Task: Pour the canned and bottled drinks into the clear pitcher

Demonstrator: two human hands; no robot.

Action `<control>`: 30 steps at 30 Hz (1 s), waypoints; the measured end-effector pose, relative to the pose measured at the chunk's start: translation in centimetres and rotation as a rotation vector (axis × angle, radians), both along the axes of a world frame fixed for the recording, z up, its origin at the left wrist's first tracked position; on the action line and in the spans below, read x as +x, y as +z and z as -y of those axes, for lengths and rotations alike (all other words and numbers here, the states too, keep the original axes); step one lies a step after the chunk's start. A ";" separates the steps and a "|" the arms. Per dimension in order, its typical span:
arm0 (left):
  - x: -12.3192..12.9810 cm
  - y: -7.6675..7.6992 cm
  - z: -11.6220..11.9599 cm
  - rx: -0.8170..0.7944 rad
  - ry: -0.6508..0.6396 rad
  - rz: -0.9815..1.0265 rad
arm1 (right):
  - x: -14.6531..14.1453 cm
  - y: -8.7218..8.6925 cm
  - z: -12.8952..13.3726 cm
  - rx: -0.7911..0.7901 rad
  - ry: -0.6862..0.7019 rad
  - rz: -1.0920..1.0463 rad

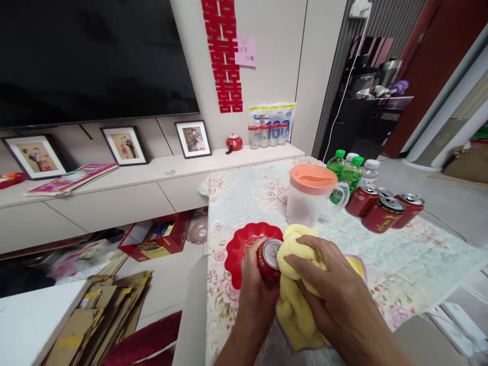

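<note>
In the head view my left hand (256,284) is wrapped round a red can (269,259), its silver top facing up and tilted toward me. My right hand (333,277) grips a bunched yellow cloth (297,254), which touches the right edge of the can's top. Part of the cloth hangs down below my right hand. Behind the can lies a red scalloped plate (236,249) on the flowered tablecloth (244,190). A yellow piece with a purple edge (356,265) shows beyond my right hand; whether it belongs to the same cloth I cannot tell.
A clear pitcher (303,206) with an orange lid stands behind the cloth. Several red cans (383,216) and bottles with green or white caps (349,173) are at its right. Glass jars (264,137) and framed photos (193,140) line the back shelf. Flattened cardboard (80,330) lies lower left.
</note>
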State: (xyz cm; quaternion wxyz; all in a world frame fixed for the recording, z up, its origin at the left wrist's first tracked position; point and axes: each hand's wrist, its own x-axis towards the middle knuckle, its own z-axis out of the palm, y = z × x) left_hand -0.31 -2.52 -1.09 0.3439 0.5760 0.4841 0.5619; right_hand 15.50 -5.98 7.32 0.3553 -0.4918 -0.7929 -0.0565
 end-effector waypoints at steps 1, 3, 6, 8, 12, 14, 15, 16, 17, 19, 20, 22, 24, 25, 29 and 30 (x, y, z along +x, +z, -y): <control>0.0 0.0 -0.1 0.000 0.001 0.007 | 0.0 0.1 0.1 0.006 0.018 0.001; -0.2 0.0 -0.2 -0.004 -0.012 0.023 | 0.0 0.2 0.2 0.028 0.046 0.012; -0.5 0.4 -0.4 -0.017 -0.065 0.045 | 0.3 0.2 0.2 0.075 0.008 0.051; -0.6 0.8 -0.3 -0.040 -0.116 0.071 | 0.6 0.1 0.0 0.100 -0.062 0.067; -0.6 1.6 0.1 -0.125 -0.266 0.170 | 0.9 0.0 -0.5 0.092 -0.039 0.046; -0.6 1.7 0.3 -0.127 -0.307 0.170 | 1.0 -0.1 -0.8 0.075 0.009 0.053; -0.7 1.8 0.4 -0.112 -0.308 0.149 | 1.0 -0.2 -0.9 0.069 0.007 0.066; -0.7 1.7 0.4 -0.095 -0.306 0.123 | 0.9 -0.2 -1.0 0.062 -0.010 0.081; -0.8 1.7 0.4 -0.079 -0.299 0.098 | 0.9 -0.3 -1.0 0.054 -0.033 0.091; -0.8 1.5 0.3 -0.050 -0.268 0.066 | 0.9 -0.5 -1.0 0.034 -0.062 0.094; -0.8 1.3 0.3 -0.040 -0.249 0.059 | 0.8 -0.5 -1.0 0.027 -0.064 0.089; -0.7 1.1 0.2 -0.020 -0.200 0.049 | 0.7 -0.5 -0.8 0.017 -0.054 0.082; -0.6 0.9 0.0 -0.002 -0.136 0.027 | 0.4 -0.5 -0.6 0.015 -0.050 0.080; -0.6 0.8 -0.1 0.007 -0.100 0.005 | 0.3 -0.5 -0.4 0.018 -0.050 0.081; -0.5 0.5 -0.3 0.052 0.038 -0.106 | -0.3 -0.1 0.0 0.031 -0.025 0.085; -0.5 0.6 -0.3 0.061 0.063 -0.125 | -0.5 -0.1 0.1 0.038 -0.017 0.084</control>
